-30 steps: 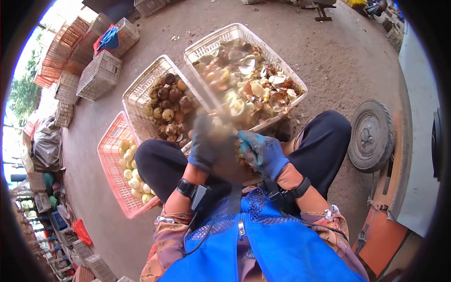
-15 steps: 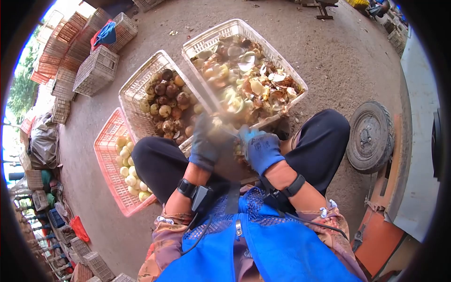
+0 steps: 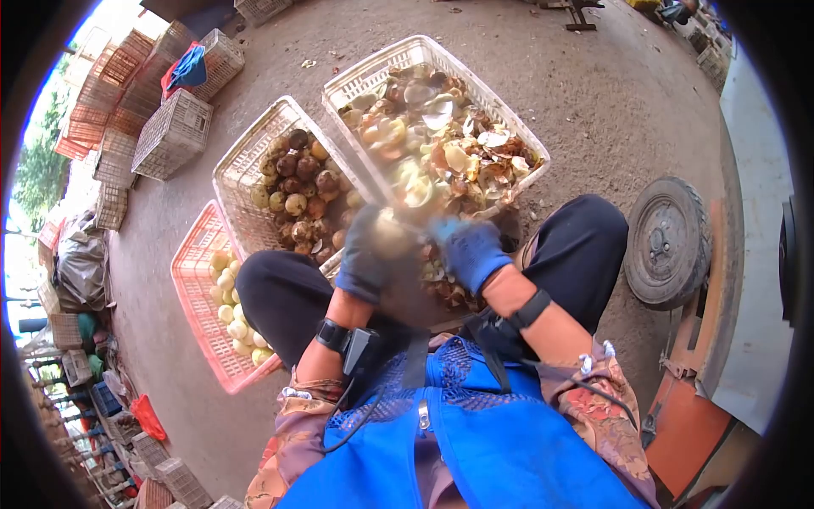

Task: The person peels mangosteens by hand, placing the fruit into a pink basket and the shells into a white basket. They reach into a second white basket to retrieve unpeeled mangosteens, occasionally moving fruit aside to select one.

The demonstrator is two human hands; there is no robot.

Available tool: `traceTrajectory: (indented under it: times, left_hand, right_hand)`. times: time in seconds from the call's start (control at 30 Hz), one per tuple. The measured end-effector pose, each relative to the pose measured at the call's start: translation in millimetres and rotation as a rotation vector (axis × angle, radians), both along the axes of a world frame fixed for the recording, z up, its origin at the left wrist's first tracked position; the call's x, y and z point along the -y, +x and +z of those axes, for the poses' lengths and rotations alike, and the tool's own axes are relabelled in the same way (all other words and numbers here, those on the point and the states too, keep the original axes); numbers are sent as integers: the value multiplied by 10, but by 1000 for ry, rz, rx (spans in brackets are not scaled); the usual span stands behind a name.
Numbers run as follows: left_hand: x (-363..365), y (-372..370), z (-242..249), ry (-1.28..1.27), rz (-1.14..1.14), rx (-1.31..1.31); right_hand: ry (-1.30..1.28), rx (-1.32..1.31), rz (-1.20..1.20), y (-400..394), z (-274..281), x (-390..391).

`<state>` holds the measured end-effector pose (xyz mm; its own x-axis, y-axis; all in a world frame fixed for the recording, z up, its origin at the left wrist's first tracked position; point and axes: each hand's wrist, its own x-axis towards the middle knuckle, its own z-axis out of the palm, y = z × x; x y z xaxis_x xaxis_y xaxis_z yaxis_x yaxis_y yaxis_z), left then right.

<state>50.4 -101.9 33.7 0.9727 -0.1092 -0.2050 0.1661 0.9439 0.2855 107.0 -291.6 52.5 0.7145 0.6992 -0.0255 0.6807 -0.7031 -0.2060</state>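
My left hand (image 3: 366,256), in a blue-grey glove, is closed around a pale round onion (image 3: 392,234), which is blurred. Close to its right side, my right hand (image 3: 471,251), in a blue glove, has its fingers curled; what they hold is too blurred to make out. Beyond the hands stands a white crate (image 3: 539,166) full of peels and skins (image 3: 458,159). Left of it, another white crate (image 3: 222,176) holds brown-skinned onions (image 3: 296,204). A pink crate (image 3: 192,310) with pale peeled onions (image 3: 240,329) is at the left.
A wheel (image 3: 667,243) lies right of my knee, beside an orange metal part (image 3: 685,433). Stacked crates (image 3: 173,134) line the upper left. A red bag (image 3: 147,416) and more crates are at the lower left. Loose peels lie below my hands.
My right hand has shifted slightly right and turned. The pale onion in my left hand shows more clearly. The whole view has moved a little.
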Motion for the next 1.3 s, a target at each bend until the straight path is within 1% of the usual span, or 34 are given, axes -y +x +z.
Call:
traceTrajectory:
  times: [0.03,0.1,0.13,0.17,0.2,0.23,0.27,0.3,0.33,0.37,0.4,0.43,0.47,0.5,0.53,0.57,0.63,0.7,0.77,0.8,0.83,0.87,0.9,0.93,0.97,1.0,1.03,1.07,1.1,1.13,1.17,1.2,1.23,1.3]
  left_hand:
    - [19,-3,-19,-1,-1,0]
    - [90,5,-53,346,78,-58]
    - [114,18,-44,344,79,-56]
    - [128,41,-25,556,82,-64]
    - [132,57,-10,771,83,-72]
    - [128,48,-46,772,82,-74]
    - [121,26,-120,1110,178,17]
    - [119,7,-151,1446,277,114]
    - [107,-6,-169,1780,382,217]
    - [64,-6,-178,1783,384,215]
    - [6,0,-182,868,177,55]
    - [-21,4,-173,-51,-27,-92]
    - [-13,13,-202,-50,-27,-94]
    - [18,32,-229,177,50,-65]
    - [41,60,-249,403,126,-33]
    - [45,85,-265,401,124,-32]
    - [77,125,-172,-41,42,-218]
    - [117,138,-126,-4,75,-217]
    - [117,130,-159,35,109,-217]
    - [91,116,-224,887,185,-29]
    - [90,118,-214,1733,245,189]
    - [107,110,-198,1733,244,190]
    - [176,106,-81,1326,206,89]
    - [235,95,13,918,164,-10]
    - [254,113,75,915,166,-8]
    - [255,147,130,495,115,-128]
    - [248,158,152,73,62,-239]
    - [211,125,-63,72,66,-242]
    - [145,68,-452,890,151,-46]
    - [103,26,-657,1702,224,185]
    - [114,-15,-583,1704,219,190]
    - [166,-55,-424,1436,215,116]
    - [230,-96,-298,1160,213,35]
    - [342,-12,-126,1122,266,31]
  right_hand:
    - [95,60,55,65,-62,67]
    - [87,69,28,73,-156,63]
    - [81,77,5,80,-174,63]
    - [80,80,9,33,-184,38]
    - [9,102,-69,-79,-138,-30]
    - [-62,122,-151,-157,-84,-88]
    - [15,-8,-124,-172,4,-116]
    - [16,-11,-123,-198,56,-145]
    - [11,-107,-149,-223,100,-174]
    - [7,-202,-175,-232,117,-192]
    - [24,-258,-162,-189,85,-183]
    - [24,-260,-162,-128,25,-148]
    - [119,-321,-109,-56,-50,-101]
    - [213,-380,-57,-14,-110,-79]
    - [346,-478,-92,4,-150,-74]
    - [344,-477,-94,-7,-211,-77]
    - [561,-477,-173,-89,-296,-121]
    - [556,-484,-214,-116,-360,-165]
    - [625,-465,-258,-128,-437,-185]
    - [624,-467,-258,-119,-323,-193]
    - [397,-358,-260,-84,-109,-194]
    - [172,-247,-261,-42,7,-196]
    - [170,-247,-269,-4,-61,-204]
    - [156,-105,-246,24,-182,-213]
    - [145,42,-214,57,-163,-241]
    - [-36,-58,-247,79,-115,-267]
    - [-37,-56,-243,116,-159,-293]
    - [-72,-112,-266,145,-264,-325]
    - [-107,-171,-291,149,-351,-352]
    - [-104,-173,-290,154,-406,-340]
    - [95,-180,-313,178,-457,-287]
    - [290,-180,-333,222,-484,-228]
    - [280,-180,-328,247,-429,-182]
    - [907,-126,-322,344,-307,-118]
